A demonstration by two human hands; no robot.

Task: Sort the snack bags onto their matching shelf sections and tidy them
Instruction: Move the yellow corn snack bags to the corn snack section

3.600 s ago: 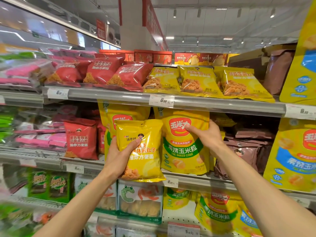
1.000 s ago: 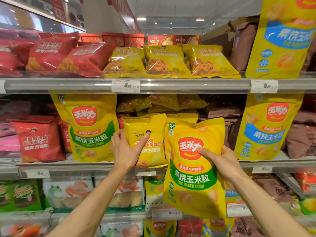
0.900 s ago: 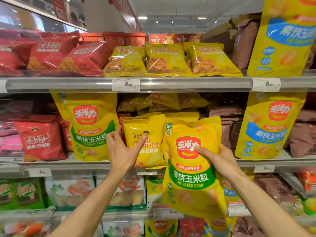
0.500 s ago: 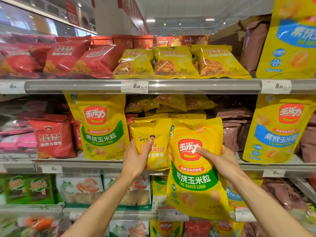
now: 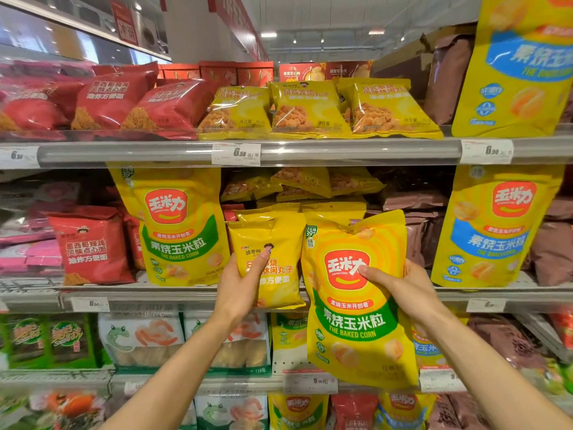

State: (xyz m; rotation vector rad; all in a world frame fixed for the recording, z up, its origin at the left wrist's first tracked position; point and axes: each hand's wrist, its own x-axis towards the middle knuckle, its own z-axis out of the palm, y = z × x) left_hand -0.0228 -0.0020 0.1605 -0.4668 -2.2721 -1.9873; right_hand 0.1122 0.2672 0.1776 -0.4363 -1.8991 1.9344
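1. On the middle shelf [image 5: 173, 294], the left hand [image 5: 240, 282] still grips the small yellow foil meatball-snack bag [image 5: 273, 259], now standing upright among its kind.
2. Just right, the right hand [image 5: 403, 290] pinches the large yellow-and-green baked-corn pouch [image 5: 356, 321], pulled off the shelf, likely bound left to its matching pouch [image 5: 179, 225].
3. Fingers behind both bags are hidden.

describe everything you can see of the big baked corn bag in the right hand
The baked corn bag is a large glossy yellow pouch, plastic by its look, with a red rounded logo, a green band reading THE BAKED CORN and pictured kernels below. Its top is creased. It hangs nearly upright, slightly tilted, in front of the middle shelf edge. The right hand grips its right side, thumb on the logo. Its left edge meets or overlaps the small yellow bag held by the left hand.
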